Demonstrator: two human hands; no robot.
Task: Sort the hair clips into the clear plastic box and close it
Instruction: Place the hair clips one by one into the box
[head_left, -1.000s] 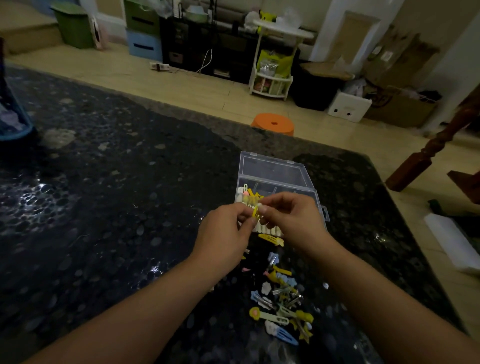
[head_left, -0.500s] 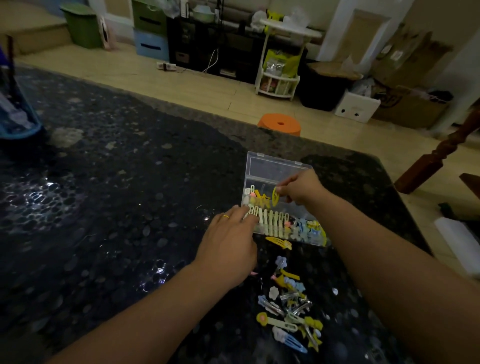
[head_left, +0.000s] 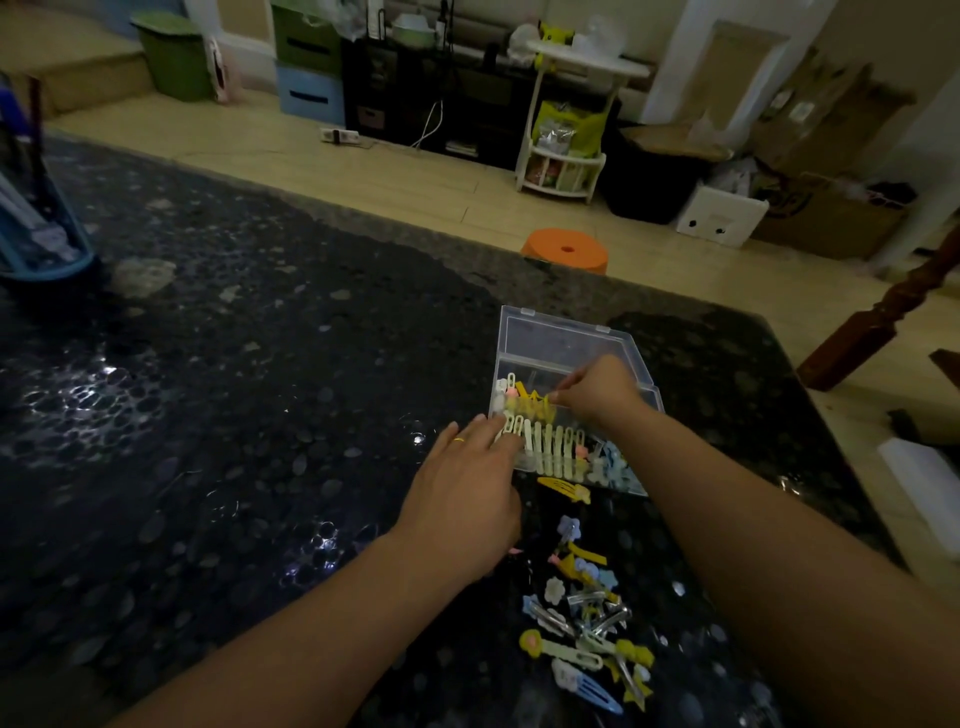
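We see dim light that blurs small detail. Our right hand (head_left: 597, 392) reaches into the clear plastic box (head_left: 636, 358) and covers part of its far compartment; its fingertips appear pinched on a yellow hair clip (head_left: 543, 402), though motion blur keeps us from seeing the grip plainly. Our right forearm (head_left: 737, 519) crosses the box's corner at 4 o'clock and hides what lies beneath it. Our left hand (head_left: 462, 493) lies flat with straight fingers that touch the box's near edge at about 8 o'clock; it holds nothing, and a gold ring (head_left: 458, 440) sits on one finger.

The box stands open on the dark speckled worktop (head_left: 234, 415), its lid (head_left: 558, 338) laid back at 12 o'clock. Inside, a row of pale clips (head_left: 550, 447) stands along the near compartment, with light blue ones (head_left: 613, 465) beside them, partly behind our arm. A single yellow clip (head_left: 565, 489) lies on the worktop just beside the box at 6 o'clock. Farther toward us a loose pile of hair clips (head_left: 587, 623) lies between our forearms; single shapes in it are hard to separate.

Beyond the worktop's far edge an orange stool (head_left: 566, 250) stands on the floor, its lower part cut off. A blue container (head_left: 41, 249) is cropped at the frame's 9 o'clock edge, a wooden post (head_left: 878, 322) at 3 o'clock.
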